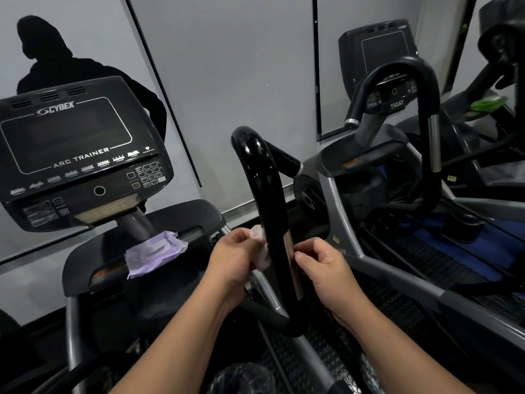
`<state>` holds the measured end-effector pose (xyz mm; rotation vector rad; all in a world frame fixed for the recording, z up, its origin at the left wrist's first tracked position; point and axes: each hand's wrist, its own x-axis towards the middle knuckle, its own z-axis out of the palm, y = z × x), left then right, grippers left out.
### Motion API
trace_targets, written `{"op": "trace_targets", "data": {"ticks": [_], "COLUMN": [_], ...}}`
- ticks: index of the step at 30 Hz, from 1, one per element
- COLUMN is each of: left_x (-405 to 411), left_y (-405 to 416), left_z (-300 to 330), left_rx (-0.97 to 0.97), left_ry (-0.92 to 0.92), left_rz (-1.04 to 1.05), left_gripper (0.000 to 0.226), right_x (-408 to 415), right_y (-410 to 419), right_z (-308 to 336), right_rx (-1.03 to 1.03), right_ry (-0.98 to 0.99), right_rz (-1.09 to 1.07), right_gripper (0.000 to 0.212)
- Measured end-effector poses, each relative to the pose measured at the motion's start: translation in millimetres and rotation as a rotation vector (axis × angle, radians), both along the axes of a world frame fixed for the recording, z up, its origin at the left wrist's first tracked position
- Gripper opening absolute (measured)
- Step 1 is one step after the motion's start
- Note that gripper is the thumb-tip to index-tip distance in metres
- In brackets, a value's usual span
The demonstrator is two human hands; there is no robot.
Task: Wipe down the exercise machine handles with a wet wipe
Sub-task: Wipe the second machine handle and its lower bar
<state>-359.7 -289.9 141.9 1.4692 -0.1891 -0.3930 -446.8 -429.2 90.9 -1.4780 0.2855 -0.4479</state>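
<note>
At the centre of the frame, our left hand (235, 260) pinches a crumpled white wipe (261, 248) against the left side of the glossy black handle (270, 211). Our right hand (324, 268), fingers curled, thumb and forefinger together, touches the handle's right side. A purple wipe packet (153, 251) lies on the machine's tray (199, 214), lower left of centre.

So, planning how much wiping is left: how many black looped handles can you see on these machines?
2. One glossy black looped handle stands centre, between the left hand, holding a white wet wipe, and the right hand. The other black looped handle is upper right. More may be hidden.
</note>
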Motion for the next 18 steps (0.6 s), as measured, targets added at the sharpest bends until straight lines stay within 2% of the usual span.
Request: {"op": "trace_targets", "data": {"ticks": [4,8,10,12,15,18], "left_x": [-24,-16,-18,-29,-43,-40], "left_y": [-1,-5,-2,-2,-2,-4], "left_z": [-21,-6,-2,-12,-30,-13], "left_rx": [0.114,0.033,0.051,0.107,0.149,0.094], "left_ry": [-0.035,-0.191,-0.257,-0.247,-0.135,-0.229], "left_rz": [-0.018,0.136,0.143,0.128,0.09,0.155], "left_gripper": [0.021,0.025,0.023,0.023,0.03,0.02], "right_x": [-3,-3,-3,-3,-3,-3], "right_y": [2,2,2,3,4,4], "right_z": [1,1,-1,-2,-2,-1], "right_rx": [-0.021,-0.022,-0.012,0.012,0.011,0.005], "right_ry": [-0.006,-0.008,-0.012,-0.015,-0.014,-0.023], "right_rz": [-0.006,0.002,-0.005,-0.008,-0.011,-0.008], "right_gripper": [0.012,0.014,0.014,0.014,0.014,0.013]}}
